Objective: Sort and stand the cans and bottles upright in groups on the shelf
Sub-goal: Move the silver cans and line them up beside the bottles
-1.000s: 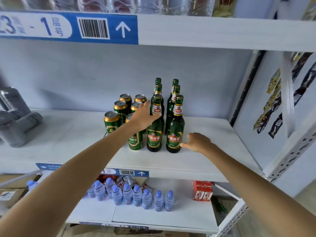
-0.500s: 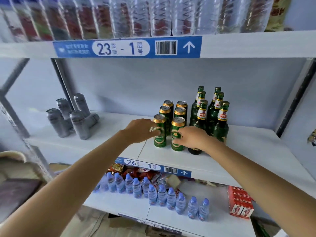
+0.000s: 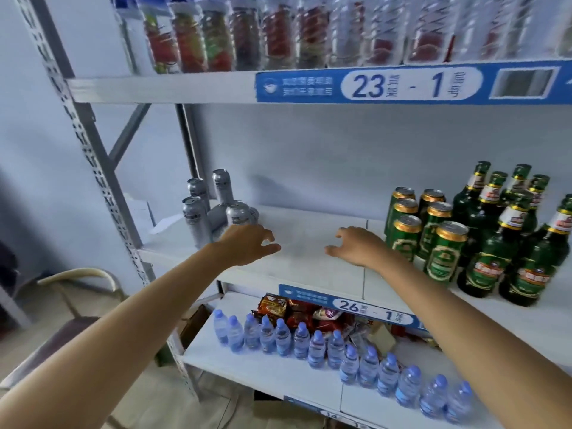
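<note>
White metal shelf [image 3: 309, 267], middle tier, pale wall behind. Both hands empty over the bare stretch of board: left hand [image 3: 247, 247] fingers loosely spread, nearest the silver cans [image 3: 216, 212]; right hand [image 3: 359, 247] likewise spread and curled, just left of the green cans [image 3: 427, 233].

Silver cans at the left end: several upright, at least one lying on its side among them, blurred. Green cans stand in a tidy block; green bottles [image 3: 507, 230] upright just beside them on the right. Water bottles [image 3: 309, 342] on the tier below.

Judgement: green groups look finished; silver cluster is the step in hand. Best done by taking the fallen can round its body, lifting it clear of its neighbours before righting it, then closing the cans into rows. A sideways knock could topple the tall upright ones.
</note>
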